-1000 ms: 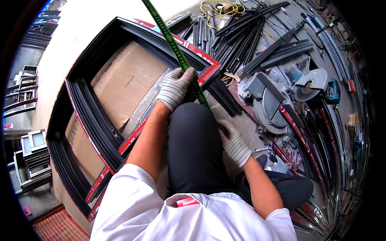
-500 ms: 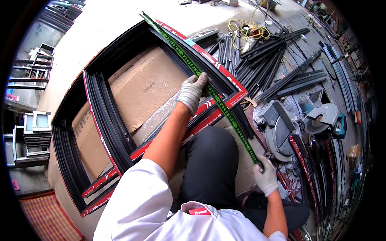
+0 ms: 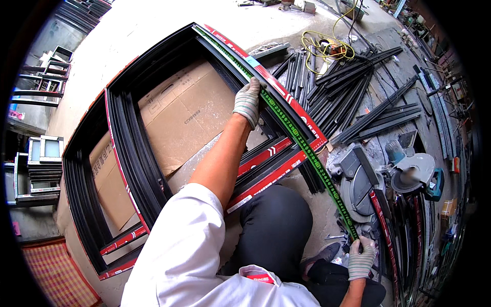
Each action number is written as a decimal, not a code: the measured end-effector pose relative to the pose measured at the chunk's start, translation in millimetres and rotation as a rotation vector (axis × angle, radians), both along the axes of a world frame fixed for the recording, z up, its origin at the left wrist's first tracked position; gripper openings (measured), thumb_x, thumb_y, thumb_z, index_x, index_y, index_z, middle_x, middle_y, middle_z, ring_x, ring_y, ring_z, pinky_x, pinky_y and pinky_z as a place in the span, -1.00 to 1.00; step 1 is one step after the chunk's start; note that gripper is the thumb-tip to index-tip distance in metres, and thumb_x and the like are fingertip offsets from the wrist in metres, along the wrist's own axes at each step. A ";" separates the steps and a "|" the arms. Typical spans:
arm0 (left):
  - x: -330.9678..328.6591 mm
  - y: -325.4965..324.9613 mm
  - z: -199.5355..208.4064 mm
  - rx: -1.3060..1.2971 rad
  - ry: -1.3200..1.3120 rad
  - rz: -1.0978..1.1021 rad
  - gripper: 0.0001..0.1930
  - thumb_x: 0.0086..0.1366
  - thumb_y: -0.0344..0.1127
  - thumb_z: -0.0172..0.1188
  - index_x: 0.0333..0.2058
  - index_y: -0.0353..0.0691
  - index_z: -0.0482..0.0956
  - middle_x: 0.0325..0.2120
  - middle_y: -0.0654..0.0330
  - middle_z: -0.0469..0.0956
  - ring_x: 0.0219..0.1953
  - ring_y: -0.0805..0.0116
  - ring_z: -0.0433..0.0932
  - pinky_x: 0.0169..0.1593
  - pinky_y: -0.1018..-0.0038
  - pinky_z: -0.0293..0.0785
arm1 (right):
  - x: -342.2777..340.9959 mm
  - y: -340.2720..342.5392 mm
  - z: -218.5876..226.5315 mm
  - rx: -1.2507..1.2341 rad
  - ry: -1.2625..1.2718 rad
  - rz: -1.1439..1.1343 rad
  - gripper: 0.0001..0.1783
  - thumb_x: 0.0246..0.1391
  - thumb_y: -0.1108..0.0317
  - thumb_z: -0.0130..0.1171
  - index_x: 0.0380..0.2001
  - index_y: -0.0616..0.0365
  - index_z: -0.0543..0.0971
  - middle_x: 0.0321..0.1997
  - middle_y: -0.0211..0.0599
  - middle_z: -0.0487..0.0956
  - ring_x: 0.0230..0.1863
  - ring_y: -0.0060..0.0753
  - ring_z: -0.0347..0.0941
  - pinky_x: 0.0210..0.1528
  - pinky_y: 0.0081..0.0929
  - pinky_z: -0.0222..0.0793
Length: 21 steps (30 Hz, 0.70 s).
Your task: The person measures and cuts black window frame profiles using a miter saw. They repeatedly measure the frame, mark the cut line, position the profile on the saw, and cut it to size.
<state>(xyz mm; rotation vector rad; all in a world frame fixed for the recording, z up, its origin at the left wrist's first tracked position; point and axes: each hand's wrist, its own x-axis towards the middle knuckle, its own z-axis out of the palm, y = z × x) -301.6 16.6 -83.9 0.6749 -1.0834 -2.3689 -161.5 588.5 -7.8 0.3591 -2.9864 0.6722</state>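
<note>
Pinched by left hand point(image 3: 247, 104) and right hand point(image 3: 362, 259), the green tape point(image 3: 295, 132) is judged light, springy — best held by its edges.

Numerals on green tape point(image 3: 317, 165), lettering on red frame strips point(image 3: 266, 184), cardboard point(image 3: 181, 115), red shirt label point(image 3: 261, 278)

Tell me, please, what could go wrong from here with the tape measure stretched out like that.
The green tape measure runs past the corner of the dark frame, so its far stretch might bend or twist and spoil a reading.
If the left hand slipped, the tape could drift off the frame's side.
The right hand is close to the red-and-black strips, so a sideways move might knock them.
</note>
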 end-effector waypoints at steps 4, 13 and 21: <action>-10.8 -5.4 -6.7 -0.045 0.012 0.021 -0.61 0.56 0.07 0.15 -0.21 -0.15 0.67 -0.45 0.26 0.66 -0.52 0.42 0.59 -0.39 0.46 0.56 | -10.7 -30.4 12.7 0.054 0.004 0.011 -0.86 0.16 0.54 0.24 -0.22 0.34 0.68 -0.26 -0.05 0.63 -0.22 -0.11 0.56 -0.08 -0.25 0.48; -15.5 -15.4 -20.6 -0.191 -0.127 0.033 -0.60 0.57 0.07 0.13 -0.27 -0.12 0.70 -0.52 0.35 0.58 -0.58 0.51 0.43 -0.44 0.51 0.44 | -29.6 -58.3 31.4 0.028 -0.176 -0.033 -0.84 0.16 0.54 0.25 -0.20 0.36 0.68 -0.22 -0.03 0.63 -0.21 -0.14 0.57 -0.07 -0.27 0.50; -20.3 -20.9 -30.7 -0.210 -0.094 0.086 -0.61 0.54 0.08 0.19 -0.26 -0.13 0.69 -0.51 0.33 0.60 -0.58 0.48 0.47 -0.44 0.48 0.48 | -38.5 -69.3 41.3 0.067 -0.178 0.067 -0.83 0.16 0.52 0.25 -0.19 0.37 0.68 -0.23 -0.04 0.64 -0.21 -0.18 0.58 -0.07 -0.30 0.50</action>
